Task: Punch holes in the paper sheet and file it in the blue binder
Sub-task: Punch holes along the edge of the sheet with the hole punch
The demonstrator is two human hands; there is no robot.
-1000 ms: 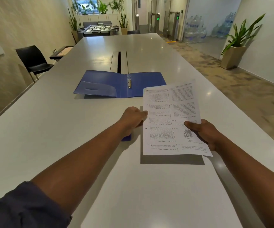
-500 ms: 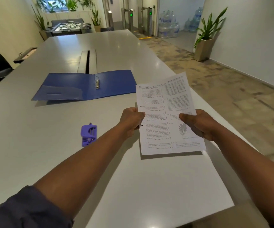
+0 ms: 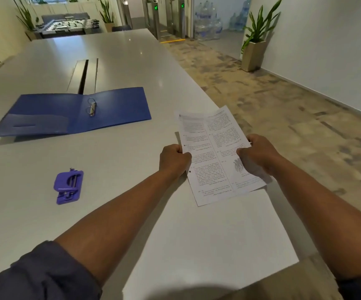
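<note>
Left hand (image 3: 174, 160), right hand (image 3: 258, 155) pinch paper sheet (image 3: 217, 154) edges; 2 punched holes; print illegible.

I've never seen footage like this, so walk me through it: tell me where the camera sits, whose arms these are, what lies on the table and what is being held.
There is no machine here. A person wears a wide-angle camera on the head, looking forward and down, so the two arms reaching in from the bottom are their own. The left hand and the right hand each grip one side of a printed paper sheet, held just above the long white table. Two small punched holes show along the sheet's left edge. On the table lie a blue binder, open flat with its metal rings showing, and, nearer the person, a purple hole punch. Neither is being touched.
</note>
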